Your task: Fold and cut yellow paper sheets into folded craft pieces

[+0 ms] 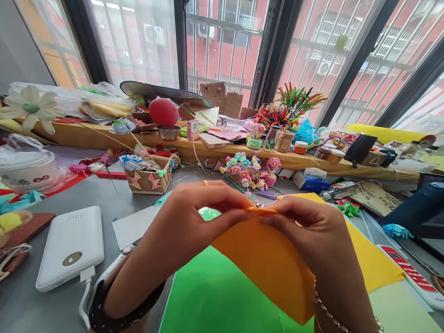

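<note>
Both my hands hold a folded orange paper (267,268) up above the table. My left hand (187,222) pinches its top edge from the left, fingers closed, a ring on one finger. My right hand (312,231) pinches the same top edge from the right, fingers pressed together. The two pinches meet at the paper's upper fold. Beneath the orange paper lie a green sheet (215,291) and a yellow sheet (374,259) flat on the grey table (41,310).
A white power bank (71,245) with its cable lies at the left. A small woven basket (149,178) and paper flowers (248,171) stand behind my hands. A long wooden shelf (215,150) crowded with craft items runs under the window. A red-and-white ruler (412,275) lies at the right.
</note>
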Motion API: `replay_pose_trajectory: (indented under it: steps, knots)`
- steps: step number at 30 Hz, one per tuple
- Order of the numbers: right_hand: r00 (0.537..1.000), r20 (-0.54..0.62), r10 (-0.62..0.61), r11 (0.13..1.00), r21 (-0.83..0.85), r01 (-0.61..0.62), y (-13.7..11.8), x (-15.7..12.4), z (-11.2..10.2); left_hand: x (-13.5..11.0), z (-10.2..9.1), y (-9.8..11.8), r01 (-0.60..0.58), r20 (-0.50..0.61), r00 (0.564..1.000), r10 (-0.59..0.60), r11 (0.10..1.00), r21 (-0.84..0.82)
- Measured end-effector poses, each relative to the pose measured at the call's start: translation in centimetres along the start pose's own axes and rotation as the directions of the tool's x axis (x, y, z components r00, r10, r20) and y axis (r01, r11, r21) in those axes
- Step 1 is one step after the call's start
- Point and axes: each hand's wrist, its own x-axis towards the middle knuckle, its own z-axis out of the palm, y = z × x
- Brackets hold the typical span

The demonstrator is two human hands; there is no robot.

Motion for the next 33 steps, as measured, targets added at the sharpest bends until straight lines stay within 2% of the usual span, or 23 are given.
replay_pose_trajectory:
  steps: [4, 7, 11, 14, 18, 20, 23, 26, 30, 33]
  knots:
    - [0.998, 0.036, -0.052, 0.998, -0.018, 0.053, -0.2, 0.2, 0.3, 0.0, 0.3, 0.3, -0.078, -0.077, 0.993, 0.084, 0.994, 0.074]
    - [0.997, -0.005, -0.075, 0.997, -0.020, 0.075, -0.2, 0.2, 0.4, 0.1, 0.5, 0.4, -0.090, -0.135, 0.985, 0.107, 0.987, 0.130]
    - [0.991, -0.090, -0.101, 0.995, -0.010, 0.101, 0.0, 0.0, 0.5, 0.1, 0.7, 0.3, -0.114, -0.092, 0.988, 0.125, 0.987, 0.109]
    - [0.994, -0.046, -0.104, 0.994, -0.032, 0.103, -0.1, 0.1, 0.5, 0.1, 0.8, 0.1, -0.121, -0.077, 0.989, 0.129, 0.988, 0.100]
    - [0.998, 0.015, -0.065, 0.997, -0.035, 0.066, -0.2, 0.2, 0.5, 0.0, 0.8, 0.0, -0.112, -0.157, 0.978, 0.134, 0.983, 0.143]
    - [0.999, 0.001, -0.038, 0.999, -0.007, 0.038, -0.2, 0.3, 0.7, 0.0, 0.7, 0.1, -0.095, -0.180, 0.976, 0.119, 0.986, 0.138]
    - [0.991, -0.129, 0.034, 0.997, 0.070, -0.026, 0.4, 0.4, 0.9, 0.1, 0.6, -0.1, -0.018, -0.196, 0.980, 0.026, 0.999, 0.044]
    - [0.967, -0.197, 0.164, 0.970, 0.211, -0.122, 1.2, 0.8, 0.6, 0.4, 0.3, -0.7, 0.088, -0.225, 0.966, -0.125, 0.982, -0.164]
    - [0.940, -0.240, 0.242, 0.893, 0.435, -0.118, 2.1, 1.4, 0.1, 0.9, 0.1, -1.8, 0.149, -0.194, 0.944, -0.268, 0.867, -0.476]
    - [0.918, -0.288, 0.273, 0.846, 0.526, -0.087, 2.3, 1.6, 0.2, 1.1, 0.6, -2.1, 0.193, -0.105, 0.942, -0.318, 0.773, -0.604]
